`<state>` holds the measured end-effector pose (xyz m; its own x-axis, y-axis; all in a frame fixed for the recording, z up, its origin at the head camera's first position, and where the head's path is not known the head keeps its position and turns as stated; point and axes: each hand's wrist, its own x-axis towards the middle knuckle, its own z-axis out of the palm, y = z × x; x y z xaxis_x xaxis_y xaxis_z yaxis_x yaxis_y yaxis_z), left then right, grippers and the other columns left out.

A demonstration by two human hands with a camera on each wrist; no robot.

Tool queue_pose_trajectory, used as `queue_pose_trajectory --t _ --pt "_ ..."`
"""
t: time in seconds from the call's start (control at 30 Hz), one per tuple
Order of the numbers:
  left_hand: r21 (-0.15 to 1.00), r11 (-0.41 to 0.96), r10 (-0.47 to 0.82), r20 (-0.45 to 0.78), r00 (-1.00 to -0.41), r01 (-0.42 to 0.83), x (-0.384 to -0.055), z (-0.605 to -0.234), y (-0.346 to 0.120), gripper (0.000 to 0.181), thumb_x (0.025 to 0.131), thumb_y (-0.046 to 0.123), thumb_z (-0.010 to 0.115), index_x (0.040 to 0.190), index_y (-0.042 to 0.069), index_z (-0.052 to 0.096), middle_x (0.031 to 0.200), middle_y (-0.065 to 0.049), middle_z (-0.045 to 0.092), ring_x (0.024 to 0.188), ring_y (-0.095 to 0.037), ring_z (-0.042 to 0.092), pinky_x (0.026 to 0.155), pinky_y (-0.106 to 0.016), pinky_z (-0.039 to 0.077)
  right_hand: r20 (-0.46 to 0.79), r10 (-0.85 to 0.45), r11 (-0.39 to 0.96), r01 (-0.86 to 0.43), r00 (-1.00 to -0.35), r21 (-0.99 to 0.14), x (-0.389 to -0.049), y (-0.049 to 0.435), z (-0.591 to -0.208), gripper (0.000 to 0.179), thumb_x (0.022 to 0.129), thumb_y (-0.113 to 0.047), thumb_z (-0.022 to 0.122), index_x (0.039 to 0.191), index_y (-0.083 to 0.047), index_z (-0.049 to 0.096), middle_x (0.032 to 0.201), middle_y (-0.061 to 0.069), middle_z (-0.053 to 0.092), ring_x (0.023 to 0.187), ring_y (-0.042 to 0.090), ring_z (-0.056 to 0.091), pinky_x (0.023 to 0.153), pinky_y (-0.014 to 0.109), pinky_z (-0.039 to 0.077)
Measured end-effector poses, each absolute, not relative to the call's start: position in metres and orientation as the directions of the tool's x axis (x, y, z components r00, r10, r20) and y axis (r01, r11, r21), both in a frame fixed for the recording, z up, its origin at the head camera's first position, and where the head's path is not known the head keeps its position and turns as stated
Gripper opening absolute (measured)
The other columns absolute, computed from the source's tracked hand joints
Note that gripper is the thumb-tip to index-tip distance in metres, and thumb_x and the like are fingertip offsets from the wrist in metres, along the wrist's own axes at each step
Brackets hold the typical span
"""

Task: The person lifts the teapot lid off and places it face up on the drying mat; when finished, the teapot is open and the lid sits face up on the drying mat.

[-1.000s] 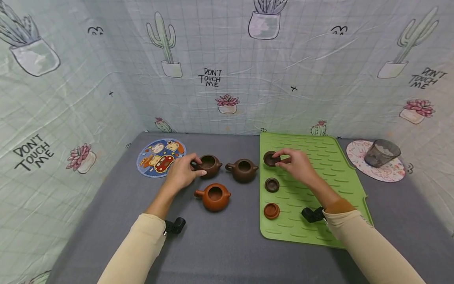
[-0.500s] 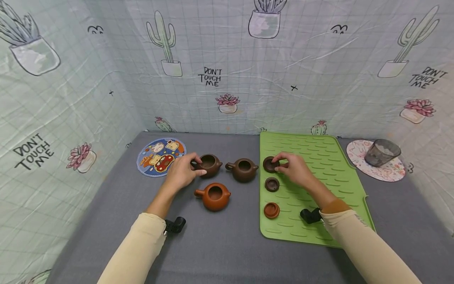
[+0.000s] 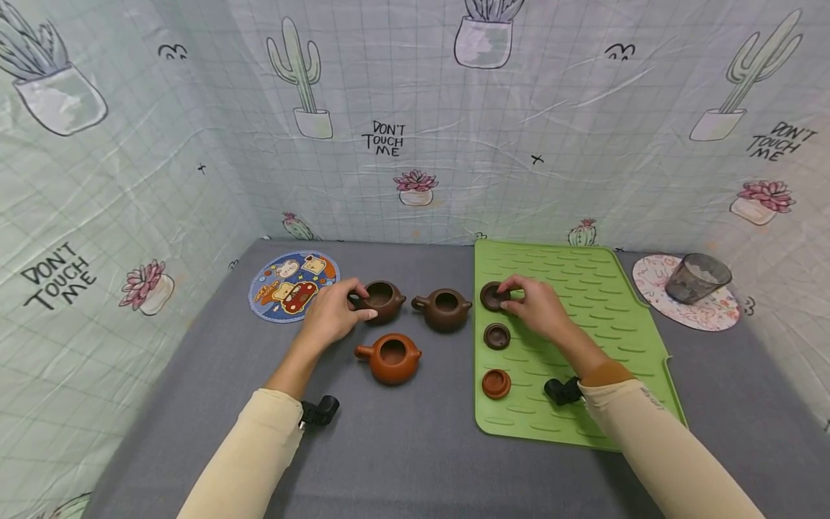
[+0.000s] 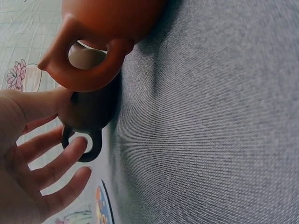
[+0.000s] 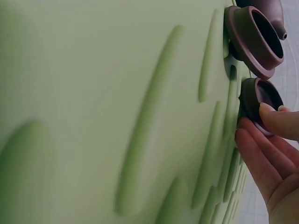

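My left hand [image 3: 331, 311] holds a dark brown teapot [image 3: 387, 308] by its rim, on the handle side. In the left wrist view the thumb lies against that teapot's body [image 4: 88, 112], and the other fingers spread around its handle. My right hand [image 3: 537, 306] pinches the edge of a dark lid [image 3: 493, 296] between thumb and fingers; the right wrist view shows this lid [image 5: 254, 100] inside up, low at the green mat. A second dark teapot [image 3: 447, 317] and an orange-brown teapot [image 3: 393, 366] stand lidless. Another dark lid [image 3: 497, 336] and an orange-brown lid [image 3: 496, 384] lie on the mat.
The green ridged mat [image 3: 583, 324] covers the right part of the grey cloth [image 3: 389, 454]. A blue cartoon coaster [image 3: 272, 306] lies at the back left. On a pink patterned coaster [image 3: 723, 310] at right stands a smoky cup [image 3: 694, 281]. Printed cloth [image 3: 551, 194] hangs behind.
My right hand and the dark lid have shifted slightly, the lid first toward me, then slightly back. My left hand keeps its hold, and the teapots stay put.
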<state>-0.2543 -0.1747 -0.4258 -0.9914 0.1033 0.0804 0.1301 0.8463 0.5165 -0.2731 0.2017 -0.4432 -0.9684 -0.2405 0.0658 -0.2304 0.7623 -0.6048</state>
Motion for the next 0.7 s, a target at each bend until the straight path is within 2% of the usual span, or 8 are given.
queue_pose_trajectory --t 0.23,0.37,0.47,0.7 --pt "0.514 0.848 0.100 0.084 -0.991 0.129 -0.2556 -0.4257 -0.1765 0.032 0.081 0.033 0.087 0.106 0.019 0.072 0.094 -0.010 0.074 0.083 -0.022 0.067 0.070 -0.037 0.046 0.053 -0.211 0.806 -0.204 -0.976 -0.555 -0.2784 0.1964 -0.4413 0.025 0.094 -0.012 0.073 0.118 -0.006 0.069 0.127 0.021 0.071 0.088 0.028 0.071 0.073 0.036 0.048" --pt "0.514 0.848 0.102 0.081 -0.991 0.129 -0.2556 -0.4262 -0.1768 0.032 0.081 0.033 0.087 0.106 0.019 0.072 0.093 -0.009 0.074 0.083 -0.022 0.067 0.070 -0.036 0.045 0.065 -0.201 0.811 -0.203 -0.977 -0.549 -0.2774 0.1950 -0.4424 0.024 0.092 -0.010 0.075 0.115 -0.005 0.069 0.124 0.022 0.072 0.102 0.035 0.073 0.083 0.045 0.055" --pt "0.513 0.848 0.107 0.081 -0.991 0.133 -0.2557 -0.4263 -0.1763 0.032 0.081 0.033 0.087 0.106 0.019 0.072 0.093 -0.009 0.074 0.083 -0.022 0.067 0.070 -0.036 0.045 0.087 -0.193 0.815 -0.209 -0.977 -0.540 -0.2765 0.1948 -0.4447 0.023 0.090 -0.009 0.077 0.112 -0.004 0.070 0.122 0.021 0.073 0.114 0.039 0.070 0.093 0.051 0.056" --pt "0.514 0.847 0.108 0.082 -0.991 0.135 -0.2558 -0.4261 -0.1757 0.033 0.081 0.033 0.087 0.106 0.019 0.072 0.093 -0.009 0.074 0.083 -0.022 0.067 0.069 -0.036 0.045 0.109 -0.182 0.813 -0.212 -0.977 -0.542 -0.2754 0.1950 -0.4457 0.021 0.088 -0.007 0.079 0.107 -0.004 0.070 0.116 0.022 0.075 0.113 0.040 0.071 0.089 0.050 0.057"
